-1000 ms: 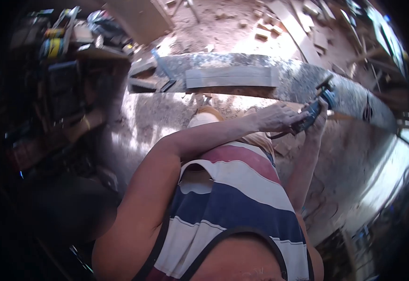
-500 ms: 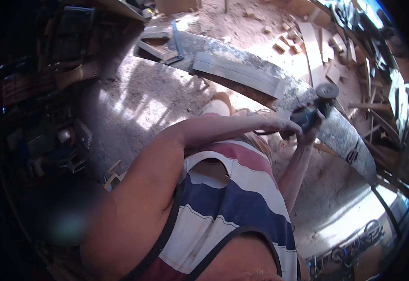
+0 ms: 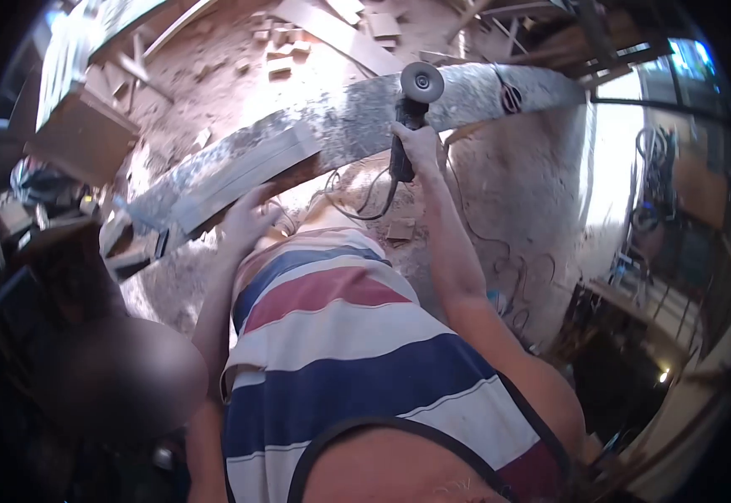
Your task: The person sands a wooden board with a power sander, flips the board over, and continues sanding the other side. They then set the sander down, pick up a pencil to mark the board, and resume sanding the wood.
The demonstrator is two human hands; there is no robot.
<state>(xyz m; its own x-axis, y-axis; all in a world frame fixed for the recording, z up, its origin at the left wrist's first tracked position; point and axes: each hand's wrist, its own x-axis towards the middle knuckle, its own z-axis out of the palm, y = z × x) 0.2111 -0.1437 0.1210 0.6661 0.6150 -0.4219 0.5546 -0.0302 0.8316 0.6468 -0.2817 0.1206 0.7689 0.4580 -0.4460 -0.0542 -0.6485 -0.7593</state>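
Observation:
An angle grinder (image 3: 410, 117) is upright in my right hand (image 3: 421, 147), whose fingers wrap around its dark body. Its round disc (image 3: 422, 82) is at the top, and the cord hangs from the lower end. My left hand (image 3: 250, 220) is off the grinder, fingers apart and somewhat blurred, right at the near edge of a long wooden board (image 3: 248, 174). That board lies along a narrow, worn bench (image 3: 348, 113).
Wood offcuts (image 3: 281, 54) and a long plank (image 3: 340, 38) lie on the dusty ground beyond the bench. A dark coiled item (image 3: 510, 99) rests at the bench's right. Loose cable (image 3: 508, 243) trails over the floor. Metal framing (image 3: 650, 168) stands at right.
My left hand has left the grinder and moved left to the board. The right hand now holds the grinder alone, disc upward. The view has turned to the right.

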